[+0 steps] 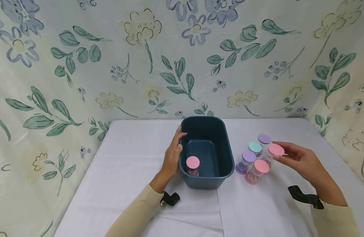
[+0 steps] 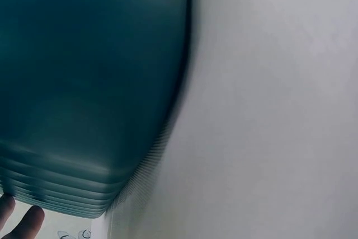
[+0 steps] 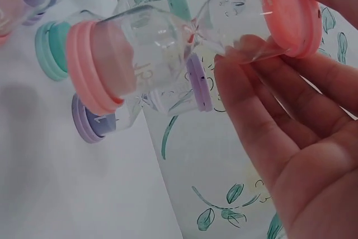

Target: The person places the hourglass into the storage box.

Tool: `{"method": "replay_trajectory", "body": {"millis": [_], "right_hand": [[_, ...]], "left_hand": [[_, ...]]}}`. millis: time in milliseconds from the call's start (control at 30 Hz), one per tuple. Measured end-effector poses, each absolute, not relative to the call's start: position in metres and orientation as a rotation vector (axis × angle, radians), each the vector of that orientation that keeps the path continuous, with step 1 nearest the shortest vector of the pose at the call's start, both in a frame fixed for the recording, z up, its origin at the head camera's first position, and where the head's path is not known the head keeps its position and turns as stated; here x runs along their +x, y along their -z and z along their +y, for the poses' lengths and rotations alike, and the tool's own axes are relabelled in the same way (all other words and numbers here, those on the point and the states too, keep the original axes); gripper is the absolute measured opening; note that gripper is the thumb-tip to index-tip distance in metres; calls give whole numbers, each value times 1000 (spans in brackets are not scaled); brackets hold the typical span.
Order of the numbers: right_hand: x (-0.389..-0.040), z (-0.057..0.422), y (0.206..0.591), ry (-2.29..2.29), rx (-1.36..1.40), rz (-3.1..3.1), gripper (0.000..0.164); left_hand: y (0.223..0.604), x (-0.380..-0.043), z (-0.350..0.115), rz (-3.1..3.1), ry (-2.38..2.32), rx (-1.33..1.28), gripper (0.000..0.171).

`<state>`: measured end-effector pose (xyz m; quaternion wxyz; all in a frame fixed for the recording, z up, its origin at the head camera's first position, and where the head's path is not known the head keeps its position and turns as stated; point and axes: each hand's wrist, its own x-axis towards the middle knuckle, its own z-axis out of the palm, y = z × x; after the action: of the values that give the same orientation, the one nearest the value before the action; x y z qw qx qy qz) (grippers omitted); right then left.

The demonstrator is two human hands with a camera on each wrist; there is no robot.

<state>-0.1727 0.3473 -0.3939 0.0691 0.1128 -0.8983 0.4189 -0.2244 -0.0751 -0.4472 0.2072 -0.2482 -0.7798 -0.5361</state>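
My right hand (image 1: 303, 161) pinches a pink-capped sand timer (image 1: 276, 149) by its upper cap, thumb on one side and fingers on the other. Up close in the right wrist view, that sand timer has a clear pinched-waist body and pink caps at both ends. Beside it stand a salmon-capped sand timer (image 1: 261, 166), two purple-capped ones and a teal-capped one (image 1: 254, 147). At the left rim of a dark blue bin (image 1: 230, 158), my left hand (image 1: 171, 158) rests with extended fingers, one reaching over the rim. Another pink-capped sand timer (image 1: 193, 163) stands inside the bin's near left corner.
A white cloth covers the table (image 1: 134, 148), with creases and a seam near the front. Behind and at both sides hangs a floral curtain (image 1: 199, 72). Dark wrist mounts (image 1: 306, 197) stick out from both sleeves.
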Motion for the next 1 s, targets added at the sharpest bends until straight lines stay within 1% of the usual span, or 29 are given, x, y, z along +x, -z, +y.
{"method": "replay_trajectory", "body": {"millis": [267,533,1000], "right_hand": [[-168,347,384,-1233,239,-2689,51],[-169,347,371,-1252,261,-2641,50],[-165,340,345,-1251,243,-2611,49]], "left_hand": [[448,-225,-73,-2199,1473,-669,56],[446,-222,-75,-2201,1462,-658,50],[447,-221,-74,-2208,1473,-656,51]]}}
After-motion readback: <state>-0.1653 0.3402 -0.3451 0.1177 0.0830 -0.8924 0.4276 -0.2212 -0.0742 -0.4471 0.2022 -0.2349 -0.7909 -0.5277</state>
